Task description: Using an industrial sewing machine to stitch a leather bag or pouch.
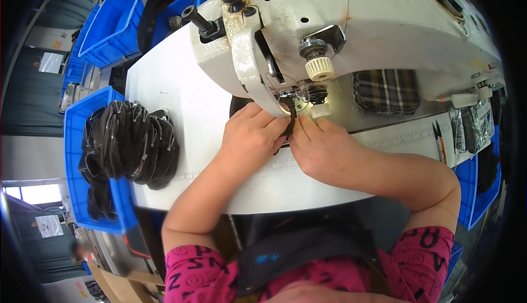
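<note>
My left hand (250,134) and my right hand (318,149) meet under the head of a white industrial sewing machine (351,23). Both pinch a small black fabric piece with a zipper (289,124) at the needle area. The fingertips of both hands touch the piece right by the presser foot (286,95). Most of the black piece is hidden under my hands. My hands rest on the white sewing table (186,99).
A pile of black zippered pieces (134,143) lies at the table's left, spilling from a blue bin (74,154). More blue bins (115,23) stand at the back left. A plaid pouch (387,91) sits behind the machine. Small tools (441,141) lie at the right.
</note>
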Tool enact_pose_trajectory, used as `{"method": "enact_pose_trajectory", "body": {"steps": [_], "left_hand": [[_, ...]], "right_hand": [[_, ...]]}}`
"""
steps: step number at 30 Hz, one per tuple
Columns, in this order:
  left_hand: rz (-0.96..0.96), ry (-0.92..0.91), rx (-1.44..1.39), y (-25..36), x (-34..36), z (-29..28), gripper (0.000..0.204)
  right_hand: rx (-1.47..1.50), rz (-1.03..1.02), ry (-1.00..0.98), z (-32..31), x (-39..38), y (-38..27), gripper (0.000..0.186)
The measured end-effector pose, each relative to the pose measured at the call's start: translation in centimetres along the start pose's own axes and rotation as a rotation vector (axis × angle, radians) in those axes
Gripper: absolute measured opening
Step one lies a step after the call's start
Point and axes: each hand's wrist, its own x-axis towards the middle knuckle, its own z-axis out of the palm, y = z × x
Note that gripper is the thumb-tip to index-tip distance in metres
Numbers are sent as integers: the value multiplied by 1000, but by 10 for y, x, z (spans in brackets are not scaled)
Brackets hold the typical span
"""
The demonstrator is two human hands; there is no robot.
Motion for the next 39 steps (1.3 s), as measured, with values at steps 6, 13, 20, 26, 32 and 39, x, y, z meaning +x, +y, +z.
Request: {"method": "enact_pose_trajectory", "body": {"steps": [6, 13, 20, 26, 32, 39], "left_hand": [[-48, -66, -106, 1, 0, -4, 35], [-131, -45, -133, 7, -3, 1, 33], [-137, -45, -168, 8, -5, -1, 33], [-128, -12, -156, 8, -3, 1, 33], [-121, 5, -109, -2, 0, 7, 32], [10, 50, -3, -4, -1, 11, 31]], "right_hand": [[50, 12, -64, -2, 0, -1, 26], [64, 18, -104, -9, 0, -2, 24], [55, 18, -117, -10, 2, -3, 22], [3, 55, -64, -3, 2, -4, 30], [86, 135, -68, -2, 6, 0, 26], [194, 214, -183, -7, 2, 2, 25]]}}
